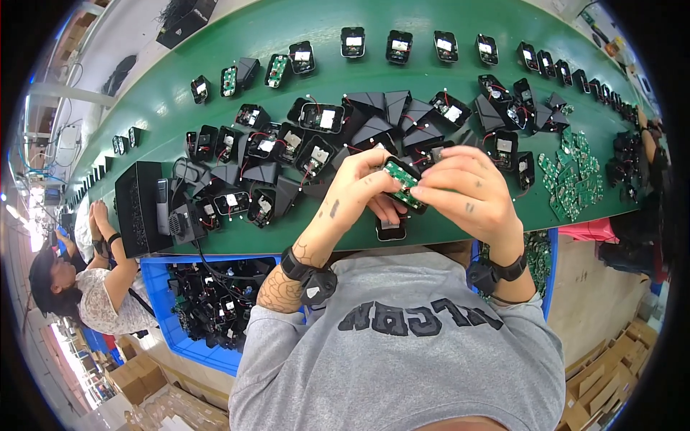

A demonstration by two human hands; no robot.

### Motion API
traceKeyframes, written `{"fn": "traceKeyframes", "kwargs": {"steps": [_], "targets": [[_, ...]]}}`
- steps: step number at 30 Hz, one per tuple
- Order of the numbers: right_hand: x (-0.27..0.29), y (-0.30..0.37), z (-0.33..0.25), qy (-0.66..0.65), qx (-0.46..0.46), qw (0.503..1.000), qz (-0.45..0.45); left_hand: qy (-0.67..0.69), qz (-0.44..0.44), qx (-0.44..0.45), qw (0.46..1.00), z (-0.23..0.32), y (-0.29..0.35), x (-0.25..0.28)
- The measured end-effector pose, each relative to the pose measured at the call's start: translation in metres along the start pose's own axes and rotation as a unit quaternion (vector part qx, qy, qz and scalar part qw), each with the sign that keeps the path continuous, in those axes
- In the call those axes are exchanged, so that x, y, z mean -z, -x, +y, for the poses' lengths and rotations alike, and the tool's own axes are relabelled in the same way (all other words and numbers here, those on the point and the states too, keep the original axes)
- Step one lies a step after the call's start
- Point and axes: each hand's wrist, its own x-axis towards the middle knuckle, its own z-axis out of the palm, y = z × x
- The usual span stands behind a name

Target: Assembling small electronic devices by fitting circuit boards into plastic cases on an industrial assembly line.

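Grey shirt (410,337) filled the bottom of the view; just beyond it both hands met over the green belt's (180,93) near edge; left hand (352,190) pinched shut around a small black housing (413,205), right hand (467,190) closed its fingertips on the green circuit board (399,176) seated in it; seating seemed the step in hand, wanting careful alignment; farther off, housings lay in rows.

A single head-worn fisheye view looks steeply down from above the person's chest, facing forward across the green worktop (215,79). It sits close to the raised hands; straight edges curve toward the dark rim.
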Motion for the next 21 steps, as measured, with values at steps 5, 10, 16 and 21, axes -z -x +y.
{"fn": "traceKeyframes", "kwargs": {"steps": [5,10,16,21], "targets": [[0.001,-0.006,0.001,0.074,0.012,0.997,-0.002,-0.005,0.000,-0.009,1.000,0.003,0.000,-0.002],[-0.003,0.000,0.005,0.081,-0.011,0.997,0.014,-0.011,0.003,-0.011,1.000,0.009,0.003,-0.003],[0.003,0.001,0.001,0.136,0.025,0.990,-0.003,-0.013,-0.017,0.008,1.000,0.007,-0.001,-0.002],[-0.013,-0.003,-0.009,-0.009,-0.239,0.970,0.046,-0.049,0.137,-0.225,0.963,-0.001,-0.002,-0.025]]}}
